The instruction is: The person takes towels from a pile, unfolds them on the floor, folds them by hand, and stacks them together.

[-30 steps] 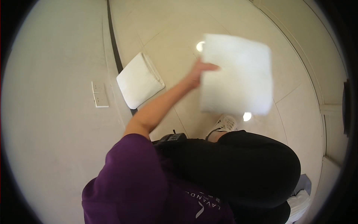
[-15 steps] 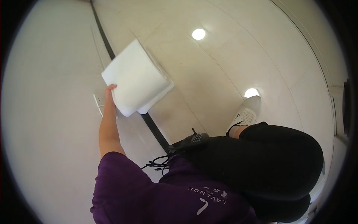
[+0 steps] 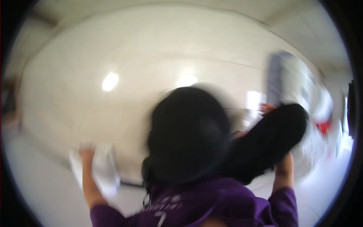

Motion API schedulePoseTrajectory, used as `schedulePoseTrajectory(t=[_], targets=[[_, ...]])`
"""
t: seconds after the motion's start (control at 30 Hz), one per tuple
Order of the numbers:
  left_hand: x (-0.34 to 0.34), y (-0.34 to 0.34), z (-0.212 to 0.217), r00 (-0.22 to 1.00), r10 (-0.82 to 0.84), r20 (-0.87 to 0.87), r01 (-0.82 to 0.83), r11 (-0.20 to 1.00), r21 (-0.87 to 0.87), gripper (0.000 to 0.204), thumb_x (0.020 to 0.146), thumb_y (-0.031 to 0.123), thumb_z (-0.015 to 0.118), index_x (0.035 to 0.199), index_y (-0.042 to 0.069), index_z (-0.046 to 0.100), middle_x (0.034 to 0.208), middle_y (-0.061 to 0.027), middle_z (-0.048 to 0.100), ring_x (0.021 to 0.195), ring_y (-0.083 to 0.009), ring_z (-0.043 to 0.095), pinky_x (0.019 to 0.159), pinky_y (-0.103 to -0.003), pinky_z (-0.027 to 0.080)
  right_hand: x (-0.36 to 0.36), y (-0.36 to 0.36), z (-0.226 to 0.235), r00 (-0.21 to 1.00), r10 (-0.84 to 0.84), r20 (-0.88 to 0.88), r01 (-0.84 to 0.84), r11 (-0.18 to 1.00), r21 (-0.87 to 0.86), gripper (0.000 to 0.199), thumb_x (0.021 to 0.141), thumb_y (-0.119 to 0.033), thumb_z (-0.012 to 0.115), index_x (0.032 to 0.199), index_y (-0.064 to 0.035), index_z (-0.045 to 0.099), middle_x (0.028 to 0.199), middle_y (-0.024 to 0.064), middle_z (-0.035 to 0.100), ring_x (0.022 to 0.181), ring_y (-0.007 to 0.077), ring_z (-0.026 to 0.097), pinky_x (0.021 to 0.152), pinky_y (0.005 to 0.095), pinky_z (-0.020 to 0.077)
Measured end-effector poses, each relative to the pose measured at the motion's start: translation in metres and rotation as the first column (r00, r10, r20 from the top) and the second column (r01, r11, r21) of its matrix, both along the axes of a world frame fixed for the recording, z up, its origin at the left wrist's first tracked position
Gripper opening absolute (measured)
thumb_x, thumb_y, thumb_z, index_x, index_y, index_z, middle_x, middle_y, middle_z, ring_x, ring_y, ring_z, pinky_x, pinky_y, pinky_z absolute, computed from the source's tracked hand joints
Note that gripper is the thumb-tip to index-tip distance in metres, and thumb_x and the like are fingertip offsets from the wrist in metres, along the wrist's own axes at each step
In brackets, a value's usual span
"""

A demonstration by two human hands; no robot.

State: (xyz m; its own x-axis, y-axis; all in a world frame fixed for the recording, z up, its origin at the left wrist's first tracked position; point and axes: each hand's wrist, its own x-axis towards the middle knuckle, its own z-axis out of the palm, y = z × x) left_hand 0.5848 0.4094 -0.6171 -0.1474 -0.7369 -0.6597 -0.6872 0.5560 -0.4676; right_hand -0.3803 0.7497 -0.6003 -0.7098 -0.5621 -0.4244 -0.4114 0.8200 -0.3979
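A folded white cloth stack (image 3: pixel 104 166) is at the lower left beside the wall, blurred by motion. My left hand (image 3: pixel 87 150) is on it, apparently closed around its edge, though the fingers are smeared. On the other side, my right hand (image 3: pixel 267 108) shows only as a few blurred fingers beyond my bent black-clad knee (image 3: pixel 285 121). My leg hides the rest of that hand, so what it touches cannot be made out. Its nearest neighbour is a blurred pile of white and grey-violet bundles (image 3: pixel 297 81).
Pale glossy floor (image 3: pixel 132 45) with bright light reflections stretches ahead. My other black-clad knee (image 3: pixel 189 132) fills the middle. Among more white bundles at the far right is a red patch (image 3: pixel 323 126). A dark strip (image 3: pixel 132 184) runs along the wall's foot.
My view has swung to the right, so the cloth stack and my left hand now appear lower left. My right hand, both knees and the bundles at the right have come into view.
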Motion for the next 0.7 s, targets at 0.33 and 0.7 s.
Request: schedulePoseTrajectory(t=[0.33,0.7], targets=[[-0.109,-0.044,0.076,0.93,-0.35,0.109,0.321,0.633,-0.705,0.051,0.094,0.018,0.066,0.138,-0.001,0.049,0.123,-0.0204,0.063,0.108,-0.0298,0.066,0.093,-0.041,0.054,-0.061,0.142,0.042,0.631,-0.685,-0.363,0.611,0.728,-0.311,0.02,0.084,-0.015,0.062,0.098,-0.0089,0.075,0.085,0.013,0.074,0.081,0.0255,0.072,0.075,0.0372,0.0537],[-0.487,-0.099,0.082,0.771,0.21,-0.601,-0.086,0.97,0.229,0.042,0.097,0.018,0.062,0.135,0.003,0.053,0.115,-0.0153,0.067,0.1,-0.0277,0.07,0.087,-0.041,0.056,-0.216,0.136,0.013,0.328,-0.783,-0.528,0.511,0.617,-0.598,0.019,0.091,-0.012,0.059,0.108,-0.0074,0.064,0.094,0.0145,0.069,0.091,0.0352,0.064,0.083,0.0441,0.0495]])
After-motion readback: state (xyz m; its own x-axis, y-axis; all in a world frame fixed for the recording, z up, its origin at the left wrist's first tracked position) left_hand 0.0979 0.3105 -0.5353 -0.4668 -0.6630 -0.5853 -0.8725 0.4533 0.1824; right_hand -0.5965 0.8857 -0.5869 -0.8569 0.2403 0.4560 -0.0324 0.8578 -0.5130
